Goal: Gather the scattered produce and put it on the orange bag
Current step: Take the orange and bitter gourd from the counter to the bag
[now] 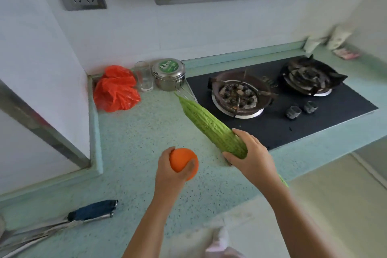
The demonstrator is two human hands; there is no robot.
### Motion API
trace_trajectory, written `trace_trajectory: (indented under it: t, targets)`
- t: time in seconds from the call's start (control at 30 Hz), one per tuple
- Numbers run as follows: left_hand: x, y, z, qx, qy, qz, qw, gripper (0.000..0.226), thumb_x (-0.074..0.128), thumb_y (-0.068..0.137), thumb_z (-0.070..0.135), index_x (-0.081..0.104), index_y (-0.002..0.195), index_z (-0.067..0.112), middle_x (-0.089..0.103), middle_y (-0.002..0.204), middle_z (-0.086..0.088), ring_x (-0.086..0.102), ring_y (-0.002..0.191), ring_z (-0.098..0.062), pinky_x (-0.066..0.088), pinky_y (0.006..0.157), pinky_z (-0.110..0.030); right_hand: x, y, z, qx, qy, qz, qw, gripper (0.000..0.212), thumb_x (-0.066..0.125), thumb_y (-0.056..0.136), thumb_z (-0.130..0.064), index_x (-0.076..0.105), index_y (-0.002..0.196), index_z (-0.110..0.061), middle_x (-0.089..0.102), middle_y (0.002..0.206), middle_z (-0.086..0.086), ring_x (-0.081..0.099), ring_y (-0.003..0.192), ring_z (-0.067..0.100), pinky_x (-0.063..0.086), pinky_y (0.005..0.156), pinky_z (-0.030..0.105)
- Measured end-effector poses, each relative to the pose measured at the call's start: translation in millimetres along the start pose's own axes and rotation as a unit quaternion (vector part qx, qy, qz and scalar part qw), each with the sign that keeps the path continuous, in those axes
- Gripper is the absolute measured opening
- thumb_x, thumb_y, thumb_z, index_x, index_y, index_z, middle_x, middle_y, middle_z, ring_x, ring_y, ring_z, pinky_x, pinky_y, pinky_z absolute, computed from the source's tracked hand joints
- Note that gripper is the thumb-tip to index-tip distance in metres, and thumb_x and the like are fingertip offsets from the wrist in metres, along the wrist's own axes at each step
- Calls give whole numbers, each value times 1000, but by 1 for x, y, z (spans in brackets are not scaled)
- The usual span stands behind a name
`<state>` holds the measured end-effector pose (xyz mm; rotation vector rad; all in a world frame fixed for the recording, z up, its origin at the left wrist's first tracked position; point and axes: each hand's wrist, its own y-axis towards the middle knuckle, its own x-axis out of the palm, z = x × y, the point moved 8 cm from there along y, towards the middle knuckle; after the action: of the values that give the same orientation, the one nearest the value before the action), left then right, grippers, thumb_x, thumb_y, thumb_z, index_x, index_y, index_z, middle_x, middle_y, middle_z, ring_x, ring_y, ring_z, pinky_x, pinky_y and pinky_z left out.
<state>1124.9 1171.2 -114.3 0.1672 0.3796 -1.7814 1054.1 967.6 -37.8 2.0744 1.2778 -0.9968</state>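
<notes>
Your left hand (pixel 173 170) is wrapped around an orange (pixel 183 163), fingers curled over its far side and thumb across its near side, holding it above the speckled green counter (pixel 146 132). Your right hand (pixel 250 156) grips the near end of a long bitter gourd (pixel 209 124), thumb on the near side and fingers over the far side; the gourd angles up and away to the left, its pointed tip ending just in front of a round steel tin (pixel 168 74). The orange bag (pixel 116 89) lies crumpled in the far left corner of the counter, against the wall, well apart from both hands, with a clear glass (pixel 144 76) between it and the tin. A stove (pixel 278 98) with 2 burners sits to the right, and a knife (pixel 62 220) lies at the near left.
</notes>
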Motion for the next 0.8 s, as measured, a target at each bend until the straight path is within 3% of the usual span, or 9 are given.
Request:
trace_trajectory:
  t: [0.17,0.3,0.43,0.63,0.8]
  targets:
    - [35,-14,65,92,-7,-83,992,69,64,62,57,37,122,36,44,120,9,51,100,-12,41,69,-16,-56,-27,27,45,2,84,995,58,69,77,-36,43,129,-32,55,113,-8,49,85,11,40,67,29]
    - [74,-29,111,151,-17,-141,978,77,58,53,69,39,121,39,46,116,18,52,101,-4,41,71,-13,-104,-53,53,77,11,163,984,59,72,75,-32,46,128,-29,54,106,-8,50,85,13,41,71,29]
    - [123,-53,149,196,-34,-201,959,68,59,54,68,39,116,47,45,116,27,51,102,2,45,74,-15,-147,-82,84,123,20,225,966,57,73,73,-31,50,125,-29,52,100,-10,53,86,14,41,71,28]
    - [214,-109,199,252,-46,-283,924,61,61,56,65,40,111,51,45,114,31,48,100,14,43,69,-2,-220,-142,149,165,53,333,927,55,76,71,-25,55,121,-25,61,103,-6,57,89,14,44,76,28]
    - [298,-164,234,276,-44,-327,903,61,62,54,66,42,110,53,48,112,29,51,98,11,48,68,-11,-288,-188,204,168,49,387,905,56,76,70,-26,55,121,-26,62,105,-6,58,88,12,41,75,22]
